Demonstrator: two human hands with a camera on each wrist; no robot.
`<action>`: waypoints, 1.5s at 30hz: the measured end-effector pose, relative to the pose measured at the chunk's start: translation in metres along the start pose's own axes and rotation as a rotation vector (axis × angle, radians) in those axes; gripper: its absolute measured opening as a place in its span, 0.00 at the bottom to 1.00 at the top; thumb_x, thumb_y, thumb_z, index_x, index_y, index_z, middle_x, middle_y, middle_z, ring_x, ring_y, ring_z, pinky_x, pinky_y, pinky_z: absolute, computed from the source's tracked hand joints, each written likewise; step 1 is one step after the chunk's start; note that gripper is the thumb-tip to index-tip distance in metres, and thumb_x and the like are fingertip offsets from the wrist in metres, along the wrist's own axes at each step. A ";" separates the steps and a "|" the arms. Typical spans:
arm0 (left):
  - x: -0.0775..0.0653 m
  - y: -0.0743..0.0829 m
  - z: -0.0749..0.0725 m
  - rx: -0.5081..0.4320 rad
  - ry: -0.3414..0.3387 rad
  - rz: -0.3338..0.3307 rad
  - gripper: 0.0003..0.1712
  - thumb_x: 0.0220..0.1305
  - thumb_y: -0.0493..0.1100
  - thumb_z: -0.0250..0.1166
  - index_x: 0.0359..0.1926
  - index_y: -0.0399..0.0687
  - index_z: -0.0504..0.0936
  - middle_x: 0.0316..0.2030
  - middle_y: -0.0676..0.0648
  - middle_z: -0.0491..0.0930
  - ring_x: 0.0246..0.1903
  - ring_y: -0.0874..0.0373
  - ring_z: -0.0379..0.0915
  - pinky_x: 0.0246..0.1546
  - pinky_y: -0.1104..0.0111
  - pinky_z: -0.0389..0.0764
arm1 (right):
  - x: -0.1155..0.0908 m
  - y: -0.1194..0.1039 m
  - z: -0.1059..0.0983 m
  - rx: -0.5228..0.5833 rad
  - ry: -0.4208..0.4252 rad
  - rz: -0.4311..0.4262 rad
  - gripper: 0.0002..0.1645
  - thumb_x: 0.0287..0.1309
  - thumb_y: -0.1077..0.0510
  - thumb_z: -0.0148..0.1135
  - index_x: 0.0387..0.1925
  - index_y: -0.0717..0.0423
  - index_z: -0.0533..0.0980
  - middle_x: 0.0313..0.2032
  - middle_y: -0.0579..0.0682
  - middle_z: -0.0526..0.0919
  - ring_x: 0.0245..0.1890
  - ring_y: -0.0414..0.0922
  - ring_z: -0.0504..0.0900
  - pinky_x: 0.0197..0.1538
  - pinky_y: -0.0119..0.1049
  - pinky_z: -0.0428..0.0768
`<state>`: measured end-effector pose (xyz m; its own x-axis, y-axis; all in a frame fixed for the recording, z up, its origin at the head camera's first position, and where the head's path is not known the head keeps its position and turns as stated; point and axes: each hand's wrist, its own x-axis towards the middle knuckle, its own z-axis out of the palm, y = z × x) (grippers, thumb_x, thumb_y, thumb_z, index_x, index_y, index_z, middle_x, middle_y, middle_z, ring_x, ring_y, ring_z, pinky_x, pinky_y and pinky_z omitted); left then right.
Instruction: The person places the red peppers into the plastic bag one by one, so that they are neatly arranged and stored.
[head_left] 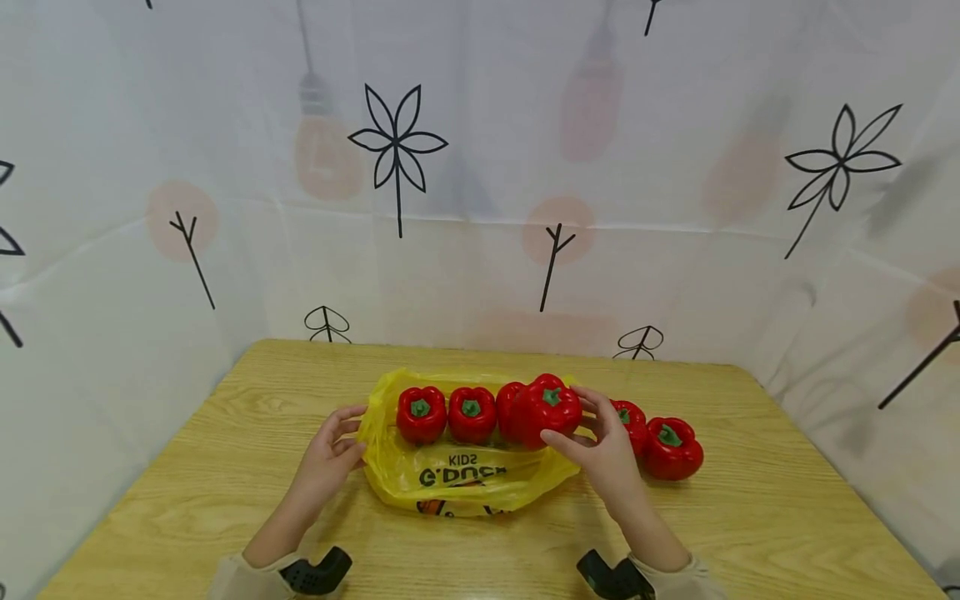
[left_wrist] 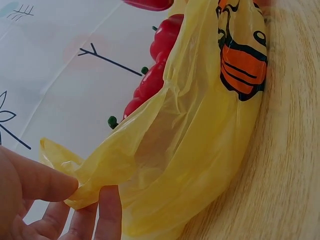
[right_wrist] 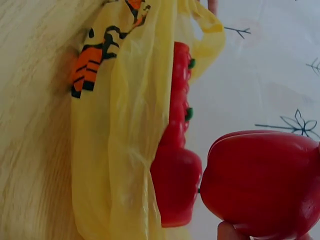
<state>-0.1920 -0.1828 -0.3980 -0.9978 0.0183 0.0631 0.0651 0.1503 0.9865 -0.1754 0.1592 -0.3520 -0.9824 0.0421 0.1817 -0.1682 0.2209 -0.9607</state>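
We see one yellow plastic bag [head_left: 517,487] with red peppers [head_left: 422,427].
It lies open, wrinkled; inside, three peppers [head_left: 471,427] stand in one row, green stems [head_left: 420,407] up. One held pepper [head_left: 543,421] is over its two o'clock part; two loose peppers [head_left: 675,460] lie outside, at three o'clock.

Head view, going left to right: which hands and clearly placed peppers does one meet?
Left hand, leftmost pepper, second pepper, held pepper, right hand, rightmost pepper.
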 end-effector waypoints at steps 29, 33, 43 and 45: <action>0.000 0.000 0.000 -0.012 -0.010 0.023 0.27 0.64 0.25 0.52 0.62 0.45 0.64 0.53 0.37 0.66 0.42 0.52 0.72 0.39 0.65 0.79 | -0.008 0.012 0.077 0.094 -0.264 -0.061 0.39 0.46 0.61 0.72 0.60 0.54 0.65 0.53 0.55 0.69 0.51 0.51 0.70 0.50 0.41 0.76; 0.000 -0.001 0.000 -0.006 0.000 0.010 0.27 0.64 0.25 0.52 0.62 0.46 0.65 0.52 0.38 0.67 0.41 0.52 0.72 0.39 0.65 0.79 | -0.008 0.014 0.086 0.061 -0.296 -0.058 0.39 0.47 0.59 0.72 0.59 0.55 0.64 0.54 0.55 0.68 0.52 0.52 0.68 0.50 0.43 0.76; -0.002 0.002 0.001 -0.022 -0.014 0.021 0.27 0.64 0.25 0.52 0.62 0.43 0.64 0.53 0.36 0.66 0.43 0.51 0.72 0.40 0.64 0.79 | -0.003 0.019 0.104 -0.054 -0.366 -0.100 0.38 0.44 0.54 0.74 0.57 0.51 0.66 0.52 0.50 0.72 0.50 0.49 0.70 0.48 0.46 0.76; -0.002 0.002 0.002 -0.022 -0.015 0.017 0.27 0.64 0.25 0.52 0.62 0.43 0.64 0.53 0.37 0.67 0.44 0.50 0.72 0.40 0.64 0.79 | -0.002 0.019 0.106 -0.061 -0.375 -0.105 0.38 0.44 0.55 0.74 0.57 0.52 0.67 0.51 0.50 0.72 0.49 0.48 0.71 0.47 0.44 0.77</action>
<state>-0.1897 -0.1809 -0.3962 -0.9963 0.0355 0.0777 0.0816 0.1279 0.9884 -0.1852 0.0598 -0.3926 -0.9233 -0.3402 0.1782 -0.2753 0.2627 -0.9248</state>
